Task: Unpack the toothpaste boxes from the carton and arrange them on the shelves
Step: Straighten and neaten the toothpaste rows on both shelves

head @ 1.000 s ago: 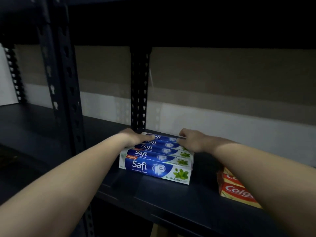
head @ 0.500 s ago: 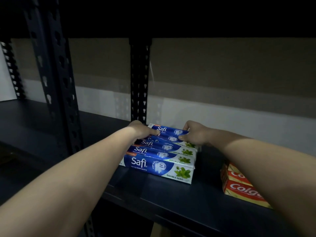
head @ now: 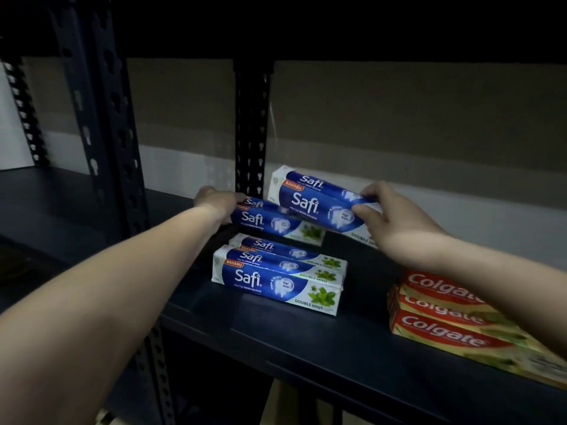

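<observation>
The right hand [head: 395,222] grips one Safi box [head: 319,204] by its right end, thumb in front and fingers over the top, holding it tilted above the shelf [head: 306,342]. The left hand [head: 219,205] grips the left end of a second Safi box [head: 270,222], raised just below and partly behind the first. Beneath and between the hands, three more Safi boxes [head: 276,279] lie side by side on the shelf. Under the right forearm sit stacked Colgate boxes [head: 445,326]. A perforated post [head: 251,133] stands behind the left hand.
</observation>
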